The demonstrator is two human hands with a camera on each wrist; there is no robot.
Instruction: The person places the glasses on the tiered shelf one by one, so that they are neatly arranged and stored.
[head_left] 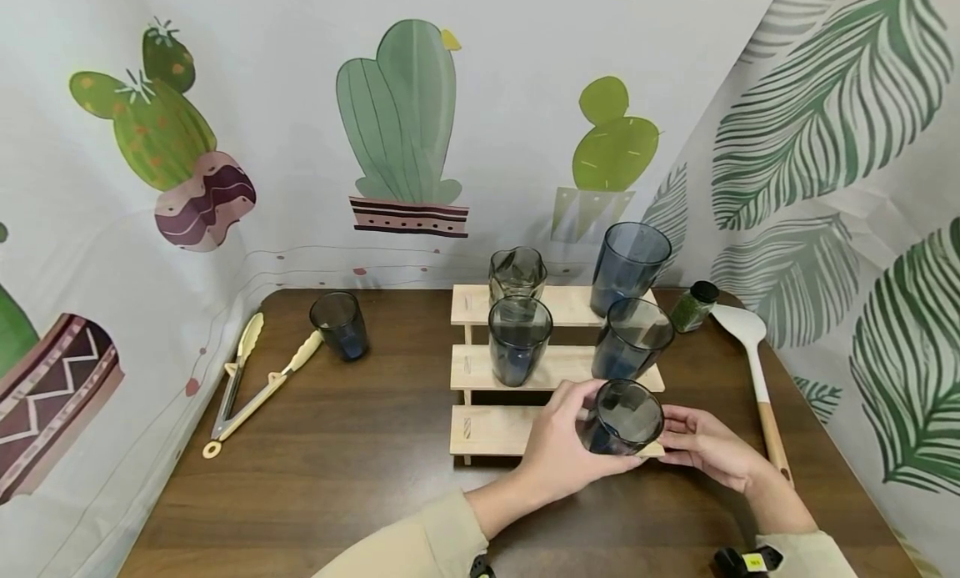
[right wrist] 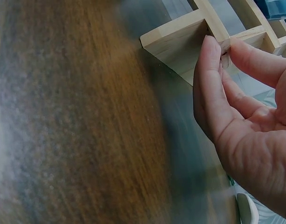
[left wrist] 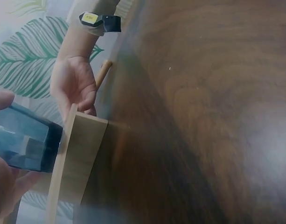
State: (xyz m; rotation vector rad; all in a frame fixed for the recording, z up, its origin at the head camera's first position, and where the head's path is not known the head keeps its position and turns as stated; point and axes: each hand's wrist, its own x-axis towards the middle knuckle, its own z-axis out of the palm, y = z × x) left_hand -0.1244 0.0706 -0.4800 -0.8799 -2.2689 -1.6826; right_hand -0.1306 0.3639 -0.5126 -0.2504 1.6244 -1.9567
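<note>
My left hand (head_left: 558,440) grips a dark blue-grey drinking glass (head_left: 622,419) at the right end of the lowest tier of a three-tier wooden rack (head_left: 491,428). In the left wrist view, the base of this faceted glass (left wrist: 28,140) meets the edge of the light wooden board (left wrist: 89,140). My right hand (head_left: 708,449) is at the rack's right side; in the right wrist view its thumb and fingers pinch the rack's frame (right wrist: 212,21) at a corner. Two glasses (head_left: 519,344) stand on the middle tier, and two more (head_left: 630,261) on the top tier.
Left on the brown table (head_left: 360,486) stand another dark glass (head_left: 341,328) and spread cream-tipped tongs (head_left: 255,399). Right of the rack are a black-lidded jar of green herbs (head_left: 693,307) and a white turner (head_left: 750,344) with a wooden handle. A patterned cloth (head_left: 525,128) hangs behind.
</note>
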